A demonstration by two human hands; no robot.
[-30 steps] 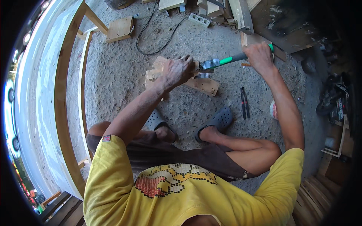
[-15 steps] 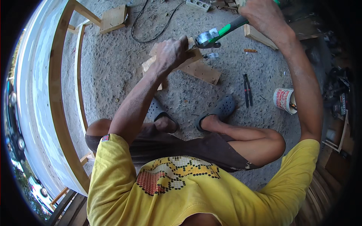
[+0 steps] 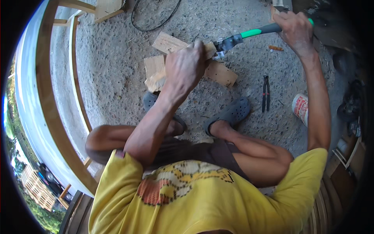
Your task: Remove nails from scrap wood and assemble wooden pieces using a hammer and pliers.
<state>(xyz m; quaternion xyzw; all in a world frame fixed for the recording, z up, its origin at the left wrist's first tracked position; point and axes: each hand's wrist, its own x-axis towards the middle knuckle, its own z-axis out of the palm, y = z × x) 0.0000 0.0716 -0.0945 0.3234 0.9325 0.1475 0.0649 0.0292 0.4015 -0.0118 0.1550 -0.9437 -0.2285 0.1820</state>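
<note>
My left hand (image 3: 185, 66) is closed around a short piece of wood (image 3: 210, 50) whose end pokes out past the fingers. In my right hand (image 3: 296, 33) is a claw hammer (image 3: 251, 34) with a green and dark grey handle, gripped near its end. The hammer's metal head meets the end of the held wood; whether a nail sits there I cannot tell. Beneath my left hand lie a wooden board (image 3: 168, 42) at the far side, a wood offcut (image 3: 154, 67) at the left, and another board (image 3: 222, 74) at the right.
Dark-handled pincers (image 3: 265, 93) lie on the rough concrete floor, left of a white bucket (image 3: 300, 107) with red print. A wooden frame (image 3: 54, 105) with pale sheeting rises along my left. A black cable (image 3: 150, 29) loops at the far side. My clog-shod feet are close in.
The hammer has turned from a steep slant to nearly level, its head still at the wood's end. My right hand is lower. The whole view has shifted a little.
</note>
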